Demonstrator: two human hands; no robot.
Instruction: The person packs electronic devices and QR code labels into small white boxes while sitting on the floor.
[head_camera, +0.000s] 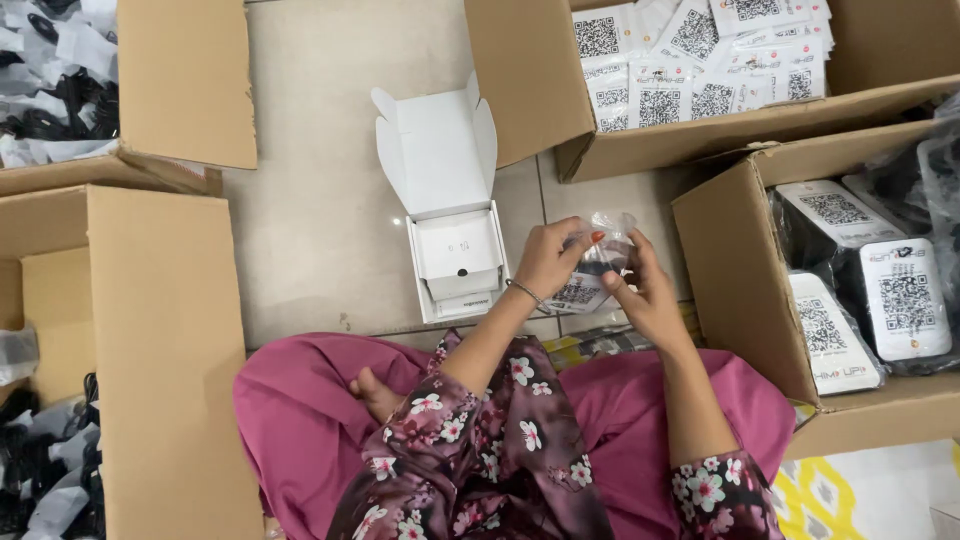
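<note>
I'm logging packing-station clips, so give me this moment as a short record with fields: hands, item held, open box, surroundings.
left hand: grips the top of the clear plastic bag
right hand: holds the same bag's lower side
item held: clear plastic bag with a dark item inside, above the floor
open box: small white box, lid up, on the tile floor
surroundings: cardboard cartons all round
</note>
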